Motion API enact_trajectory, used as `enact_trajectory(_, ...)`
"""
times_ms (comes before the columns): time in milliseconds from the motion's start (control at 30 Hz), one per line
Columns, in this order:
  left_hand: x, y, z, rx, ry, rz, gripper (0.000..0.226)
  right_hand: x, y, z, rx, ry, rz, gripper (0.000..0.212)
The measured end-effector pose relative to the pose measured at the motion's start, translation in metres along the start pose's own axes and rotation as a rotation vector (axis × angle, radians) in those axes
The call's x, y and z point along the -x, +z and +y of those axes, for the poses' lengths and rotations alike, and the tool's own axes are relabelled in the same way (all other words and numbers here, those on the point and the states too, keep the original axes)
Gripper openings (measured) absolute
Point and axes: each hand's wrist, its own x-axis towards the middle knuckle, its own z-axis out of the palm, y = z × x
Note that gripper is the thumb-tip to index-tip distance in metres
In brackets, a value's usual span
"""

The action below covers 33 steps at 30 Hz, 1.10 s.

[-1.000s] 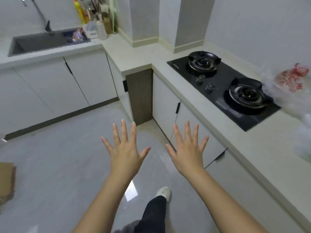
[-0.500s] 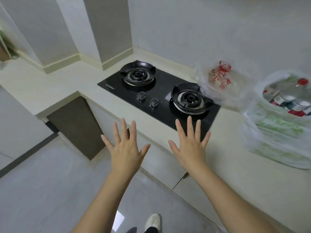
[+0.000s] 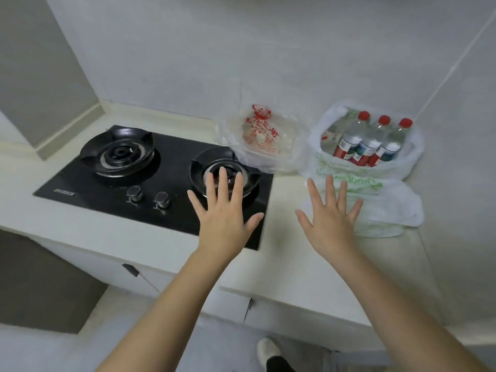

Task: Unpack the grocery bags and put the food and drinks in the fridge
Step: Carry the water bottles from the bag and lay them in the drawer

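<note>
Two grocery bags sit on the pale counter (image 3: pixel 281 259) against the back wall. The right one is a white bag with green print (image 3: pixel 375 189); three water bottles with red caps (image 3: pixel 370 140) stand in it. To its left lies a clear bag with red print (image 3: pixel 261 138), its contents unclear. My left hand (image 3: pixel 225 218) is held out flat with fingers spread, over the hob's right burner. My right hand (image 3: pixel 332 218) is spread the same way just in front of the white bag, touching nothing. The fridge is out of view.
A black two-burner gas hob (image 3: pixel 150 181) with two knobs fills the counter's left part. White cabinet doors (image 3: pixel 268 315) run under the counter. A grey wall column (image 3: pixel 40 71) rises at the left. My foot (image 3: pixel 268 353) stands on the grey floor.
The view has swung right from the sink corner to the hob and the bags, which are closer and centred. Both hands stay spread and empty, now over the counter.
</note>
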Motion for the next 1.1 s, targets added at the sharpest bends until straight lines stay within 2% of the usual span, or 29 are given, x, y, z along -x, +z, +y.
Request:
enact_trajectory(167, -0.064, 0.019, 0.060, -0.030, 0.117, -0.022, 0.089, -0.054, -0.006, 0.060, 0.010, 0.074, 0.049, 0.071)
enact_trajectory(500, -0.213, 0.066, 0.189, -0.185, 0.364, -0.043, 0.084, -0.201, 0.001, 0.178, -0.047, 0.246, 0.034, 0.067)
enact_trajectory(700, -0.288, 0.086, 0.235, -0.301, 0.453, -0.052, 0.078, -0.265, 0.002, 0.215, 0.015, 0.241, -0.012, 0.070)
enact_trajectory(800, -0.318, 0.095, 0.253, -0.309, 0.485, -0.056, 0.076, -0.289, 0.000, 0.228, 0.051, 0.211, 0.052, 0.062)
enact_trajectory(867, -0.337, 0.101, 0.266, -0.237, 0.477, -0.046, 0.068, -0.304, 0.000, 0.235, 0.052, 0.176, 0.108, 0.051)
enact_trajectory(933, -0.352, 0.108, 0.278, -0.168, 0.453, -0.015, 0.055, -0.318, 0.000, 0.239, 0.013, 0.179, 0.090, 0.049)
enact_trajectory(1000, -0.366, 0.114, 0.288, -0.178, 0.454, 0.002, 0.044, -0.332, 0.000, 0.243, -0.018, 0.205, 0.037, 0.048)
enact_trajectory(1100, -0.384, 0.121, 0.299, -0.246, 0.481, -0.004, 0.038, -0.350, 0.002, 0.251, -0.041, 0.205, 0.007, 0.034)
